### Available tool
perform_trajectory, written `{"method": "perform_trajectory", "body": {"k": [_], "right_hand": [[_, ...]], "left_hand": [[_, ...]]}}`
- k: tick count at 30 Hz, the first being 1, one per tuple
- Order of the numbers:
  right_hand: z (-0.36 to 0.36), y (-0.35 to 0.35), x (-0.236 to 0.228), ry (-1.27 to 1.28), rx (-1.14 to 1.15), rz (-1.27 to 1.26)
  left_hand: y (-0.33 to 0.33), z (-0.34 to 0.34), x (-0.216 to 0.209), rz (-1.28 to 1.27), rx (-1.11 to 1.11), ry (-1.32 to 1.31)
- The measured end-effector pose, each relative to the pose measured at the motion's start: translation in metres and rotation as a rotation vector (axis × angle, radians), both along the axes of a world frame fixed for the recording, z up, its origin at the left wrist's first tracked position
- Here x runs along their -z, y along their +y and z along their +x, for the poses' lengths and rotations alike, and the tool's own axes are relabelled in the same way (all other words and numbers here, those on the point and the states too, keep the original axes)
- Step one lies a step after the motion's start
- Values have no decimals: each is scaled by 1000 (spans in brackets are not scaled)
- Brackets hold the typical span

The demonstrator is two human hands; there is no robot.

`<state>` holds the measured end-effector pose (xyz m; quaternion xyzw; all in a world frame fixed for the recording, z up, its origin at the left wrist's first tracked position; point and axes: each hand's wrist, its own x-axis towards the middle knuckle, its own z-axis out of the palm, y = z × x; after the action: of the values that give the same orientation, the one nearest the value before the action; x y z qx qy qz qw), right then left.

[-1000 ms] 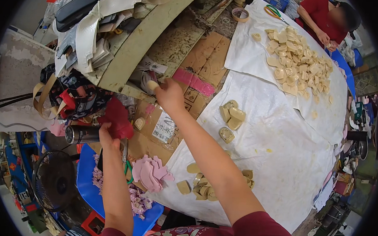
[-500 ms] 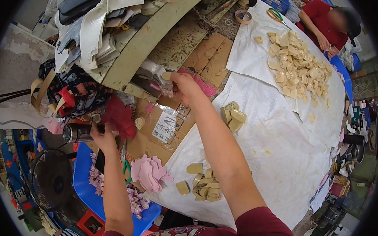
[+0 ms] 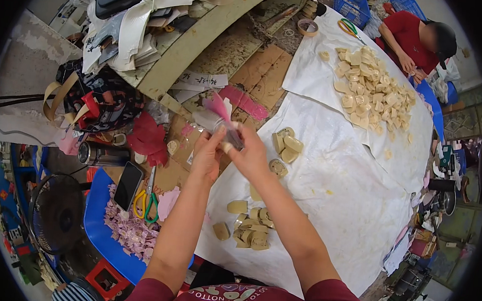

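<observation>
In front of me, my left hand [image 3: 207, 155] and my right hand [image 3: 247, 151] are close together, fingers closed on a clear plastic bag [image 3: 212, 119] with something pink in or against it. Motion blurs it, so its contents are not plain. Just beyond lie a flat pink piece [image 3: 246, 103] and white paper [image 3: 201, 82] with handwriting. Below my right hand, on the white sheet [image 3: 347, 199], are small groups of beige molded pieces [image 3: 253, 227]. Left of my left forearm lie scissors [image 3: 149, 200] with yellow and green handles and a pale pink piece [image 3: 167, 202].
A blue tray [image 3: 93, 213] holds pink scraps, with a phone [image 3: 128, 185] on its edge. Nearby are a thermos [image 3: 103, 154], dark red pieces [image 3: 148, 139] and a fan [image 3: 60, 220]. A shelf [image 3: 203, 31] overhangs the far left. A person [image 3: 413, 42] sits beyond a large beige heap [image 3: 372, 86].
My right hand has drawn back from under the shelf with the plastic bag. My left hand has left the dark red pieces and come right to meet it. The pink stack by the scissors looks smaller.
</observation>
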<state>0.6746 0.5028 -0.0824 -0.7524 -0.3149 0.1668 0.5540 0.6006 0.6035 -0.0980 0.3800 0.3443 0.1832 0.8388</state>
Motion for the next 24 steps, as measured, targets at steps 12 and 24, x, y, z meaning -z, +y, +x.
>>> {"method": "perform_trajectory", "body": {"k": [12, 24], "right_hand": [[-56, -115, -39, 343, 191, 239], [-134, -284, -78, 1046, 464, 490]], "left_hand": [[-71, -58, -43, -445, 337, -264], [-219, -107, -69, -69, 928, 7]]}}
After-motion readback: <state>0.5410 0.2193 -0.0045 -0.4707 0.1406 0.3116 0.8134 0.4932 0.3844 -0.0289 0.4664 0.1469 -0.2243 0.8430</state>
